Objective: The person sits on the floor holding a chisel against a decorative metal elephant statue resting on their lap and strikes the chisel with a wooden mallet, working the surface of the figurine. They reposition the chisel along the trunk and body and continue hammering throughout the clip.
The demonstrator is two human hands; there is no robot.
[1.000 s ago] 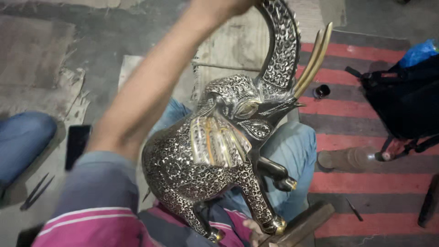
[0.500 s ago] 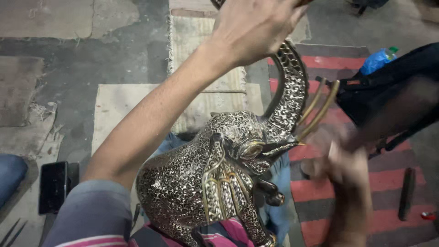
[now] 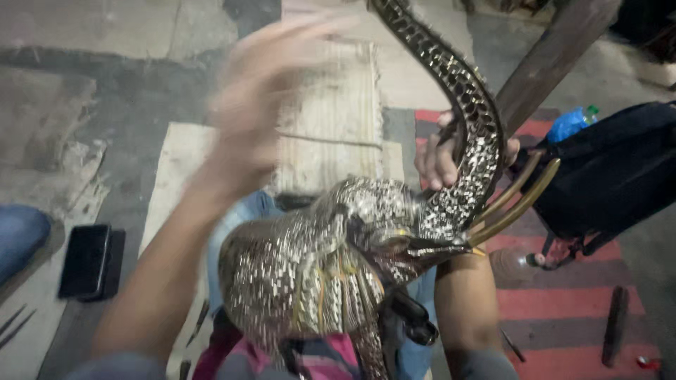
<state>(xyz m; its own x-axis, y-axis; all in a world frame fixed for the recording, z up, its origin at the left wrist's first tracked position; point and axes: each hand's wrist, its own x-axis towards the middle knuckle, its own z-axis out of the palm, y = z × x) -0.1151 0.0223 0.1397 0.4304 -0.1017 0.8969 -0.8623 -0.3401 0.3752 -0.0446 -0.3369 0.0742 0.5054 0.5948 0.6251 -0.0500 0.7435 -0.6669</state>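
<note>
Gripping the raised trunk of an ornate metal elephant statue [image 3: 338, 281] with the right hand [image 3: 440, 158], fingers wrapped around it; statue resting on the lap, brass tusks [image 3: 517, 200] pointing right. Left hand [image 3: 264, 105] lifted above the statue, blurred, fingers spread, holding nothing. Behind: woven mat [image 3: 331, 141] on the concrete floor. Left: black phone [image 3: 84, 260]. Right: black bag [image 3: 612, 176] on a red striped rug [image 3: 556, 302], blue bottle [image 3: 570, 123] beside it.

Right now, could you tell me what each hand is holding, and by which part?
The right hand grips the metal elephant by its raised trunk. The left hand, blurred, is raised above it and holds nothing.
</note>
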